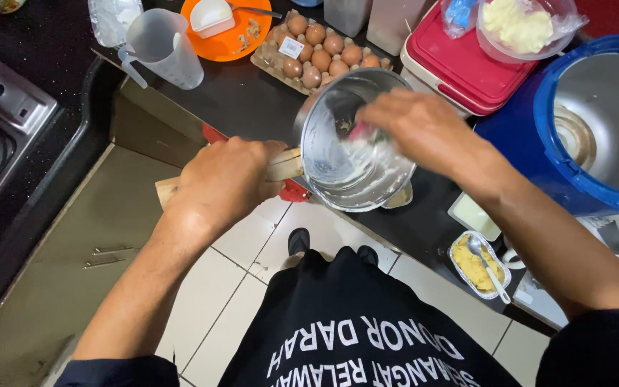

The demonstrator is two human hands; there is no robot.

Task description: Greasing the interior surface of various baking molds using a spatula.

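My left hand (227, 179) grips the wooden handle (286, 165) of a small metal saucepan (352, 147), tipped on its side above the counter edge. White batter smears coat the pan's inside. My right hand (413, 123) reaches into the pan's mouth, holding a small pink scraper (358, 132) against the inner wall. A foil cup (478, 264) of yellow batter with a spoon in it sits on the counter below my right forearm.
A tray of brown eggs (320, 49), a clear measuring jug (162, 46) and an orange plate (227, 32) stand behind. A red-lidded box (460, 64), a blue drum (596, 122), a stove (1, 115) at left.
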